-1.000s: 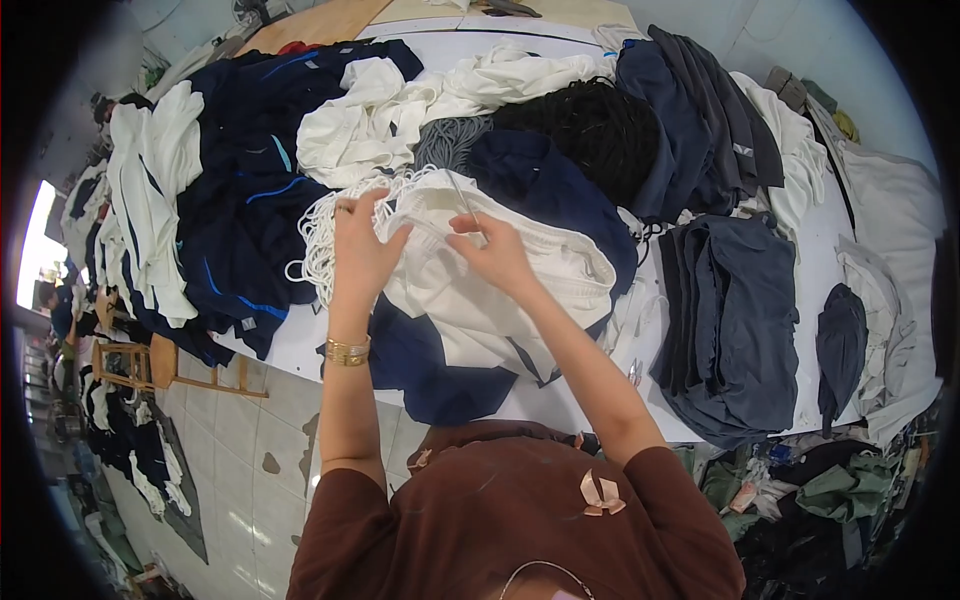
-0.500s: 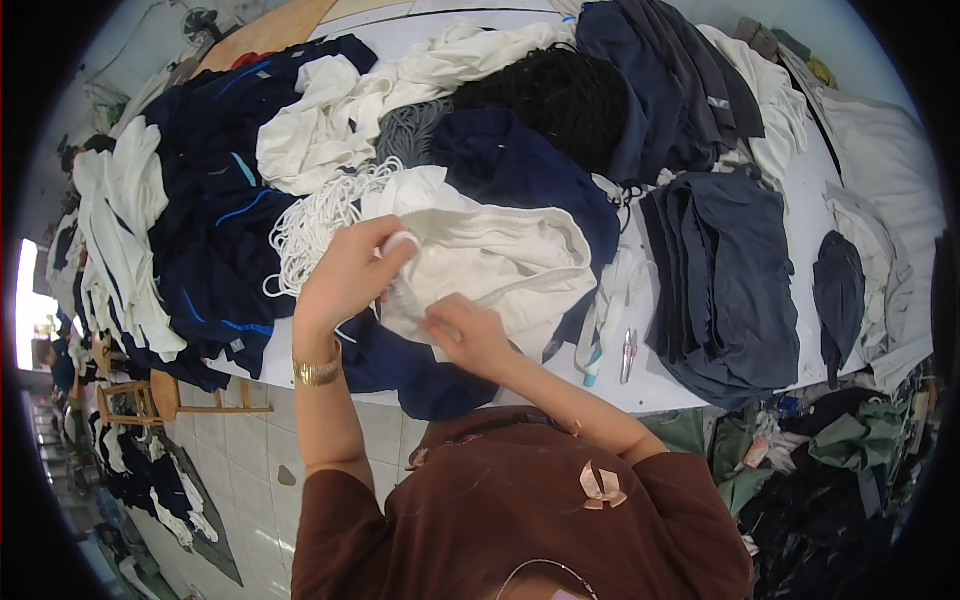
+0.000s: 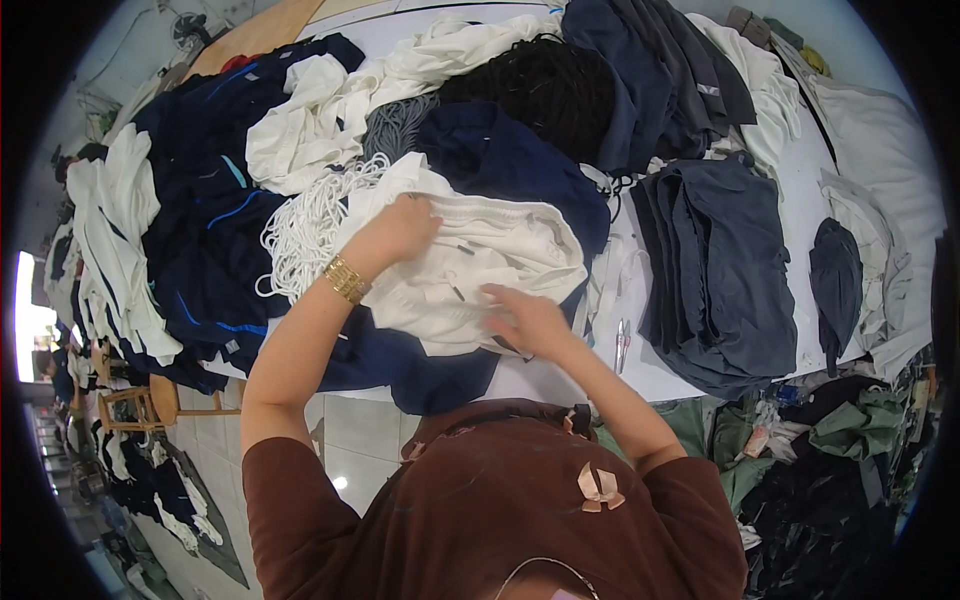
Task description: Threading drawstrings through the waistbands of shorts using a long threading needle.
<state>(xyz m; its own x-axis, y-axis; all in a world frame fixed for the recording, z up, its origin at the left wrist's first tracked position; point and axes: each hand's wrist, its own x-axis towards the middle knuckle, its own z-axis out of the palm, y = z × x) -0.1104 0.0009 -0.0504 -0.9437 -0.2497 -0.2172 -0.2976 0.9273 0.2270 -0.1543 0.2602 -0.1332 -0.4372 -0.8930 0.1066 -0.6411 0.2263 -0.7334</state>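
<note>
Clothing heaps hide most of the counter (image 3: 800,190). The left hand (image 3: 400,228) presses flat on the white garment (image 3: 470,265) at the near edge; the right hand (image 3: 528,318) pinches its hem, fingertips buried.

- A folded garment (image 3: 470,265) lies on the bench (image 3: 800,190) straight before the person, resting on another garment (image 3: 420,365) that hangs over the near edge.
- The left hand (image 3: 400,228) rests on the folded garment's far left part; the right hand (image 3: 525,318) lies on its near right edge.
- A bundle of cords (image 3: 305,225) lies just left of it, touching.
- A stack of folded clothes (image 3: 715,270) sits to the right, with scissors (image 3: 622,345) between.
- A heap of clothes (image 3: 545,85) lies behind.
</note>
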